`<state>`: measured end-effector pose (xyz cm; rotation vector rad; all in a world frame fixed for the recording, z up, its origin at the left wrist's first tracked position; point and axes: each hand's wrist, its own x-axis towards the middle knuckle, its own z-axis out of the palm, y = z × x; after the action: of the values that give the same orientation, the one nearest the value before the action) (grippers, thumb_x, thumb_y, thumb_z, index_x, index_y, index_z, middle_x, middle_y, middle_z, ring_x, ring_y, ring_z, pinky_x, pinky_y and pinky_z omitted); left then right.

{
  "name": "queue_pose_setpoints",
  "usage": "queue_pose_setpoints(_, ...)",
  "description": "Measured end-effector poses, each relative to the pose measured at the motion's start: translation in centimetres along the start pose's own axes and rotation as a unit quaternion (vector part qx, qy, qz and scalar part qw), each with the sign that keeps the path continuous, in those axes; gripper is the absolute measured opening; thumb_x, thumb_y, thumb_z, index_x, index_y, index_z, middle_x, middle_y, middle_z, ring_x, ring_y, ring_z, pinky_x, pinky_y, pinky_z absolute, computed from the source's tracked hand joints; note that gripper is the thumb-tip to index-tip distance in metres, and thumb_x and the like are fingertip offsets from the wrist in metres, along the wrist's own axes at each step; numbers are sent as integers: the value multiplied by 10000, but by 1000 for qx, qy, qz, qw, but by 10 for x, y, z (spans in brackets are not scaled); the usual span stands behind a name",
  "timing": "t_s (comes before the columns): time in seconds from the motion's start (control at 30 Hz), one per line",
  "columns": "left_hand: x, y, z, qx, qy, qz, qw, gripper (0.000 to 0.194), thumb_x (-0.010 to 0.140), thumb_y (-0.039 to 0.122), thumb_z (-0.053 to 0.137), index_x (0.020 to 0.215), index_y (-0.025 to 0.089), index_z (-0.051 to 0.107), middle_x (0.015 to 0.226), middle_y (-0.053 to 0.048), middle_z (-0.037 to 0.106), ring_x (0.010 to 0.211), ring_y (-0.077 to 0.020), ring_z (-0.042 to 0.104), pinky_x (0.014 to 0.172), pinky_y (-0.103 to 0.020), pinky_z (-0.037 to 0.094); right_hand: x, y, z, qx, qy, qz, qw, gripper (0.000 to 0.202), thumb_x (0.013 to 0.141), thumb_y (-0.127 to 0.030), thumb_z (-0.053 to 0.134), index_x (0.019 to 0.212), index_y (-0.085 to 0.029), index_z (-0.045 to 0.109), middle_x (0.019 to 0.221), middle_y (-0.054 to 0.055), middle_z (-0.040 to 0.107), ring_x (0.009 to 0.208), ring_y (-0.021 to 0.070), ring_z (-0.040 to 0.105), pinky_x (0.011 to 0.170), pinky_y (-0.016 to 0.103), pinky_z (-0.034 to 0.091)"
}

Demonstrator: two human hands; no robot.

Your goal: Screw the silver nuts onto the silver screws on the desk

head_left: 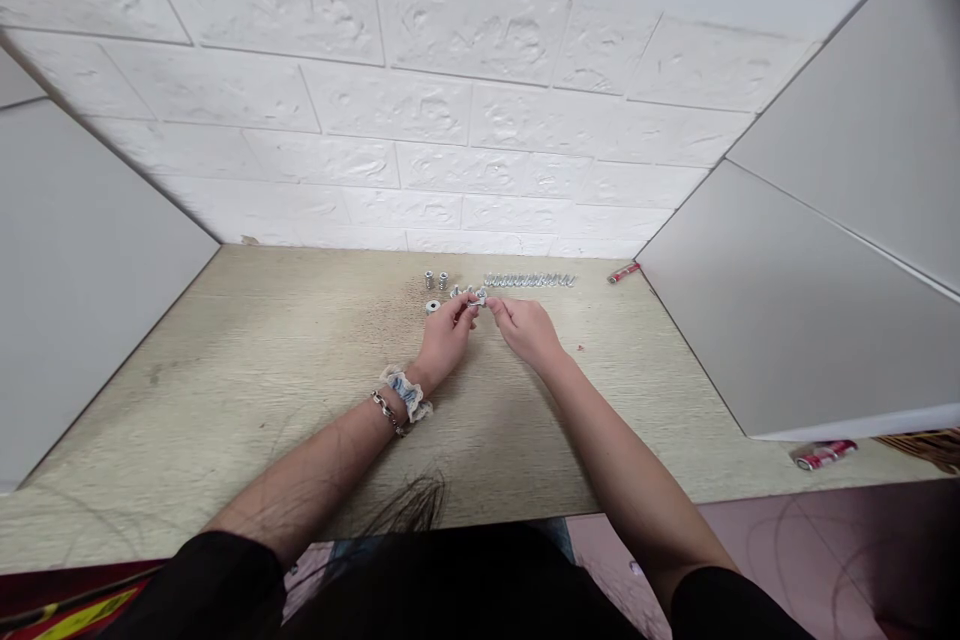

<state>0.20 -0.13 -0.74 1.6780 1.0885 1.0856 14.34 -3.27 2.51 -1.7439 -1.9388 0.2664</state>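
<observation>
Your L hand has fingers clamped on a sm. metal pc.; your R hand is beside it, can't tell if fingers grip; screw row behind.

Silvery metal pieces lie near the back edge of a pale beige, wood-grained counter. A scrunchie shows light blue with cream ruffles.

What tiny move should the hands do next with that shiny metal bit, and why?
Maybe the right hand should gently turn the small metal piece while the left hand grips it. The left fingers seem to pinch it, and the right fingertips are right by its other end, though whether they touch it is too small to tell.
</observation>
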Motion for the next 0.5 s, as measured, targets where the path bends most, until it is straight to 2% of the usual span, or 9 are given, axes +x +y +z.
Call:
queue_pose_setpoints(0.07, 0, 0, 0, -7, 1, -7, 1000, 224, 823, 297, 451, 958, 177, 585, 759, -7, 611, 604, -92, 547, 603, -219, 448, -1, 0, -2, -6, 7, 24, 1000, 523, 912, -467, 239, 580, -189, 534, 531, 26, 542, 522, 137, 477, 506, 248, 267)
queue_pose_setpoints(0.1, 1, 0, 0, -8, 1, -8, 1000, 225, 824, 299, 448, 956, 177, 584, 762, -8, 611, 605, -92, 547, 603, -219, 448, -2, 0, -3, -3, 18, 21, 1000, 498, 908, -460, 258, 596, -189, 536, 529, 18, 535, 515, 132, 468, 501, 246, 261)
queue_pose_setpoints(0.23, 1, 0, -1, 1, 0, -7, 1000, 223, 823, 284, 448, 963, 176, 585, 746, -7, 609, 612, -97, 550, 611, -223, 446, -1, 0, -1, 30, 41, -35, 998, 207, 856, -325, 421, 942, -201, 563, 667, -6, 600, 565, 126, 501, 550, 234, 327)
queue_pose_setpoints(0.33, 0, 1, -1, 15, 0, 1, 1000, 233, 824, 278, 451, 979, 178, 593, 732, -3, 611, 617, -99, 554, 627, -227, 447, 1, 0, 2, 41, 29, -94, 994, 271, 850, -246, 427, 1102, -203, 517, 879, 30, 644, 682, 130, 553, 659, 240, 386)
queue_pose_setpoints(0.4, 0, 2, -1, 25, -2, 9, 1000, 230, 824, 282, 456, 972, 181, 601, 726, -1, 611, 620, -99, 555, 641, -229, 447, 1, -1, 2, 29, 16, -100, 994, 251, 874, -271, 403, 1073, -212, 543, 944, 45, 647, 753, 140, 568, 685, 243, 387)
queue_pose_setpoints(0.5, -2, 3, 0, 30, -13, 8, 999, 217, 820, 269, 460, 954, 180, 605, 721, -1, 604, 618, -98, 553, 642, -228, 445, 1, -1, -1, -18, 4, -2, 1000, 358, 906, -413, 321, 850, -210, 610, 752, 41, 649, 689, 160, 562, 593, 246, 345)
